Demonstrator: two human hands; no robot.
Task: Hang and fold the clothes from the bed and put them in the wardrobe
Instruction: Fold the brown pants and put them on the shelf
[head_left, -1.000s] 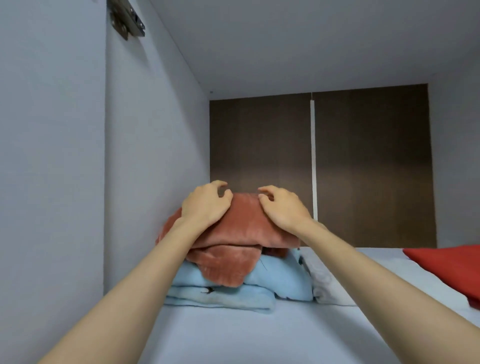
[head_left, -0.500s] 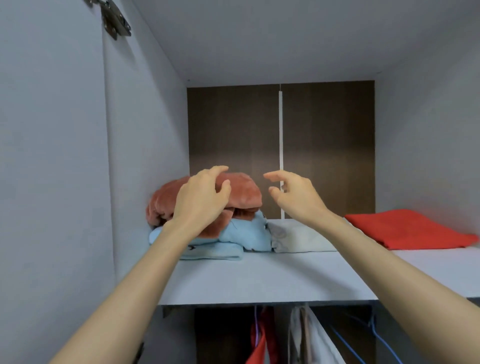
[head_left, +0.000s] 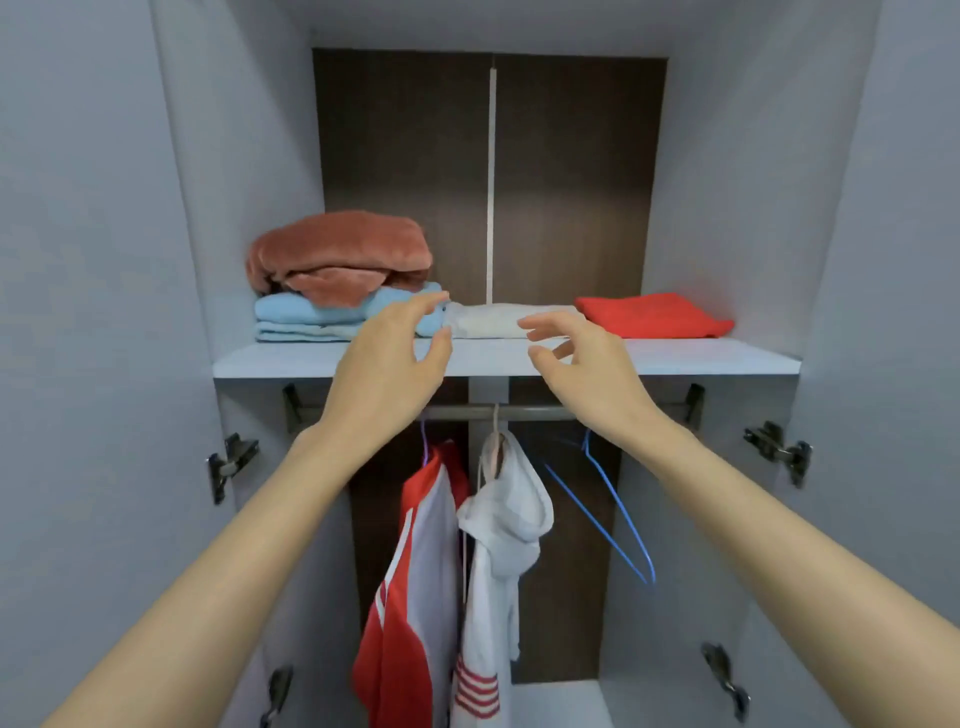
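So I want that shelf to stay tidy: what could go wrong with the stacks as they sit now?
The rust fleece sits bunched on the light blue fold, a flap drooping over its front; it may slump or slide toward the shelf edge. The left hand and right hand hover open and empty, so nothing steadies it.

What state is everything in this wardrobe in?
Light-blue clothes: folded, on grey shelf.
Rust-brown fleece garment: folded, atop light-blue clothes.
White cloth: folded, on shelf.
Red cloth: folded, on shelf.
Red-and-white jacket: hanging from metal rail.
White hoodie: hanging from rail.
Blue wire hanger: empty, on rail.
Left hand: open, holding nothing.
Right hand: open, holding nothing.
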